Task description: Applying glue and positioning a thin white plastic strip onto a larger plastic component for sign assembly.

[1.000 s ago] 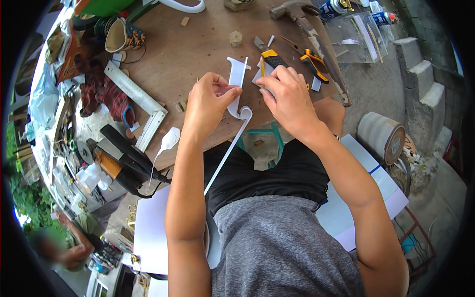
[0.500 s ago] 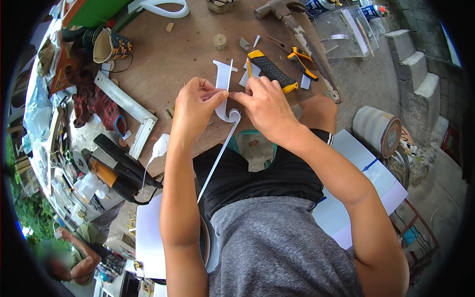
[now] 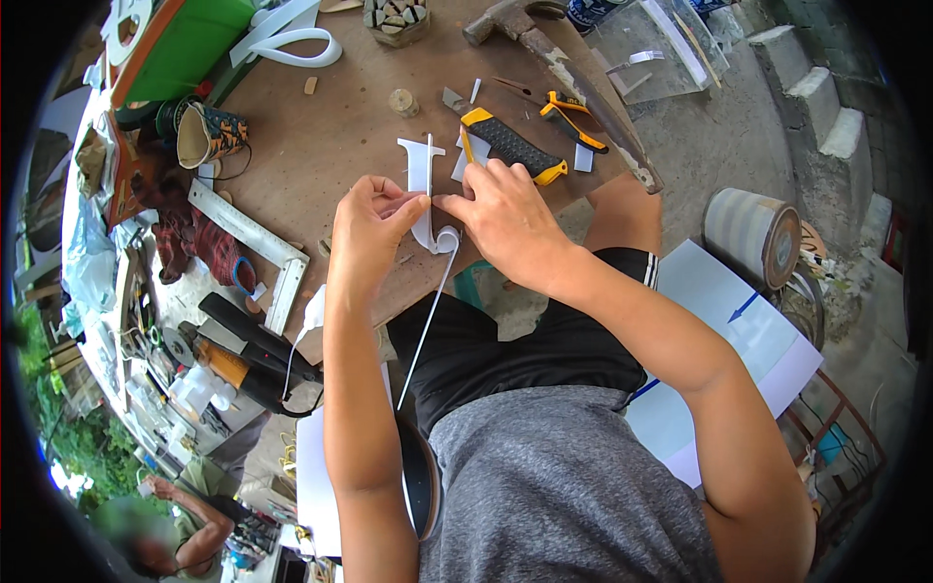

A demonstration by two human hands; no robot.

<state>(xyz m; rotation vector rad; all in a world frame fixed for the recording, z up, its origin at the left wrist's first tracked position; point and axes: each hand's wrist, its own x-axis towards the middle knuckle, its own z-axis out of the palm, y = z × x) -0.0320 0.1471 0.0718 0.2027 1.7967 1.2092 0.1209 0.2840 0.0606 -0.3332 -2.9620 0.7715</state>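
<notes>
My left hand [image 3: 377, 222] pinches a white, curved, letter-shaped piece [image 3: 420, 173] between thumb and fingers, at the table's near edge. Along the piece's right side stands a thin white strip [image 3: 429, 160], which curls round the lower hook and trails down over my lap. My right hand [image 3: 510, 222] has its fingers bent, with thumb and forefinger closed on the strip against the piece. Just beyond the right knuckles shows a thin yellow stick [image 3: 466, 146]; whether that hand holds it I cannot tell. A black and yellow utility knife [image 3: 515, 146] lies beyond, its blade out.
A hammer [image 3: 559, 73] and yellow-handled pliers [image 3: 573, 121] lie at the right. On the left are a metal square [image 3: 233, 222], a patterned cup [image 3: 209, 134], a white nozzle bottle [image 3: 314, 309] and a power tool [image 3: 224, 361]. Another person [image 3: 190, 520] is at lower left.
The whole view has shifted a little, so the table things sit slightly farther left. Both hands keep the same hold on the white piece and its strip.
</notes>
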